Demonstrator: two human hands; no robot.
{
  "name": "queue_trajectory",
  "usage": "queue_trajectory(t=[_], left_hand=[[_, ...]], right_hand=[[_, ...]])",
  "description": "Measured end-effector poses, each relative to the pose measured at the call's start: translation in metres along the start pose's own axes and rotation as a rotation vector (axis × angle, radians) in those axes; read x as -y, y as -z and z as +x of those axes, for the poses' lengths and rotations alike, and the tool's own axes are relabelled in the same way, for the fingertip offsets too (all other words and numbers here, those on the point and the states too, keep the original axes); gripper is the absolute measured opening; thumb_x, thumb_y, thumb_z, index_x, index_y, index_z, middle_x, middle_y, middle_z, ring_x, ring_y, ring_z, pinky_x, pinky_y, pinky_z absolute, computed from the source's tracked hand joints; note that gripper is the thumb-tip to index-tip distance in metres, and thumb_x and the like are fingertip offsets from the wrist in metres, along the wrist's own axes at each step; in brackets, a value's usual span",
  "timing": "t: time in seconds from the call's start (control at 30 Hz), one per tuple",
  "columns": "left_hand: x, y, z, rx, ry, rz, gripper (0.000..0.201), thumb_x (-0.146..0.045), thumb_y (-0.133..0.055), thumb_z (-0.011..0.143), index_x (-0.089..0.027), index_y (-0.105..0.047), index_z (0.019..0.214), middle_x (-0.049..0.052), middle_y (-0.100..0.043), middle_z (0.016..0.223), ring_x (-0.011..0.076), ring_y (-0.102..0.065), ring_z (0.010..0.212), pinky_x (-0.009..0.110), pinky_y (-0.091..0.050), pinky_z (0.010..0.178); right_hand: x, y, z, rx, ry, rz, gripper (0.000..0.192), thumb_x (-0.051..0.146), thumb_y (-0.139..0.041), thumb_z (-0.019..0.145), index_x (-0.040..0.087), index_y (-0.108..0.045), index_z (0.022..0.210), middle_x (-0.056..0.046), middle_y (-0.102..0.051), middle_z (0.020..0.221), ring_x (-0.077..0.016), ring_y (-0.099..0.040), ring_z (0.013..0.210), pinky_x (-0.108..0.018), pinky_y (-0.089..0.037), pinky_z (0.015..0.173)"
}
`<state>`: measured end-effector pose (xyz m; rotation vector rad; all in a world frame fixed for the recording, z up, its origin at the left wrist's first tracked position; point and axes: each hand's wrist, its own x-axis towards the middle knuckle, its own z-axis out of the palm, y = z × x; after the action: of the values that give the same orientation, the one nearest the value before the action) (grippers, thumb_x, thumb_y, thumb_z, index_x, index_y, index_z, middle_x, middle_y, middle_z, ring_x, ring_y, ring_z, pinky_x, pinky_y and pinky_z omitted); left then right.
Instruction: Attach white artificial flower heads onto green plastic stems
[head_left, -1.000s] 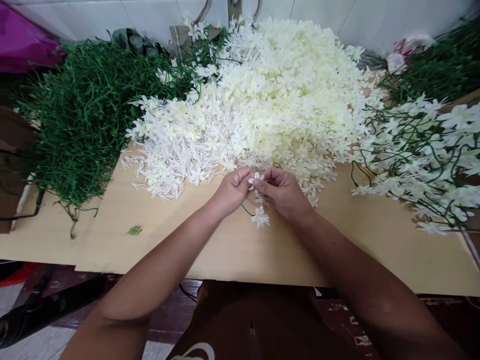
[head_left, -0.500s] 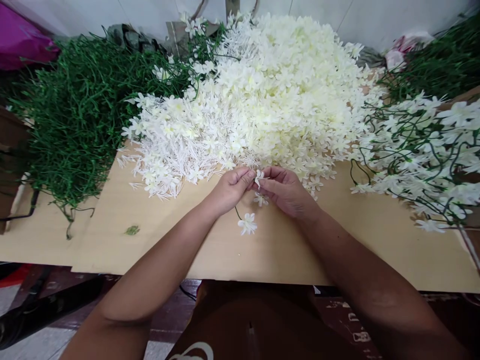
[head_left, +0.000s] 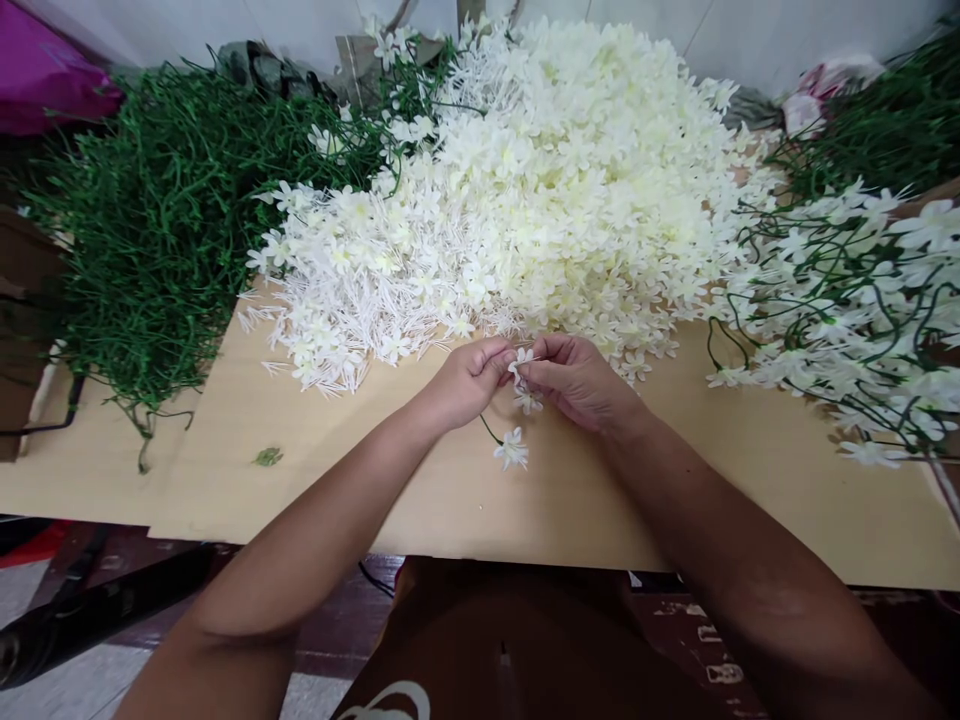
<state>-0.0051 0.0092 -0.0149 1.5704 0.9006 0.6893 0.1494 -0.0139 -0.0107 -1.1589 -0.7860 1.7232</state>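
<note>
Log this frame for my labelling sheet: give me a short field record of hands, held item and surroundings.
left hand: left hand pinches the flower sprig
right hand: right hand pinches a white blossom at the sprig's top
surface: tan board
behind hands: heap of white blossoms
left side: pile of green stems
right side: finished flowered stems

Just in front of the big heap of white blossoms point(head_left: 555, 180), the left hand point(head_left: 469, 380) and right hand point(head_left: 577, 380) meet fingertip to fingertip, pinching a small white flower point(head_left: 520, 358) on a thin green stem point(head_left: 489, 430). Two more blooms hang below. Bare green stems point(head_left: 165, 220) lie left of the heap, flowered sprigs point(head_left: 840, 300) right.
</note>
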Motion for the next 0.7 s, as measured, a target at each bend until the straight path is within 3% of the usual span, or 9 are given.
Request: queue_trajectory(t=[0.2,0.33,0.5,0.7], left_hand=[[0.0,0.001,0.0,-0.009,-0.018,0.108,0.037,-0.04,-0.045,0.089,-0.019,-0.039,0.06,-0.002,-0.039,0.058,0.0111,-0.038,0.058,0.024,-0.033,0.058],[0.0,0.0,0.001,-0.032,-0.008,0.104,0.04,-0.045,-0.049,0.088,-0.019,-0.038,0.059,-0.003,-0.039,0.057,0.0105,-0.039,0.058,0.024,-0.032,0.058],[-0.003,0.002,-0.001,-0.002,0.013,-0.1,0.05,-0.061,-0.055,0.083,-0.018,-0.042,0.059,-0.005,-0.036,0.055,0.0089,-0.035,0.054,0.023,-0.03,0.053],[-0.009,0.01,-0.004,0.119,0.073,-0.166,0.047,-0.058,-0.054,0.086,-0.016,-0.054,0.064,-0.005,-0.037,0.053,0.0083,-0.033,0.052,0.023,-0.026,0.05]], right_hand=[[-0.001,0.0,0.001,-0.005,0.015,-0.04,0.026,0.019,-0.079,0.05,0.017,-0.053,0.051,0.008,-0.05,0.045,-0.0042,-0.04,0.046,-0.022,-0.029,0.049],[-0.002,-0.002,-0.001,-0.025,0.032,-0.072,0.026,0.02,-0.08,0.053,0.016,-0.054,0.053,0.008,-0.049,0.047,-0.0039,-0.039,0.047,-0.022,-0.029,0.05],[-0.001,-0.001,-0.003,0.005,0.021,0.041,0.03,0.026,-0.085,0.051,0.018,-0.057,0.057,0.005,-0.059,0.057,-0.0077,-0.054,0.056,-0.024,-0.043,0.061],[0.002,0.007,-0.001,0.102,-0.021,0.144,0.03,0.03,-0.087,0.054,0.018,-0.061,0.06,0.002,-0.064,0.062,-0.0108,-0.063,0.064,-0.026,-0.052,0.069]])
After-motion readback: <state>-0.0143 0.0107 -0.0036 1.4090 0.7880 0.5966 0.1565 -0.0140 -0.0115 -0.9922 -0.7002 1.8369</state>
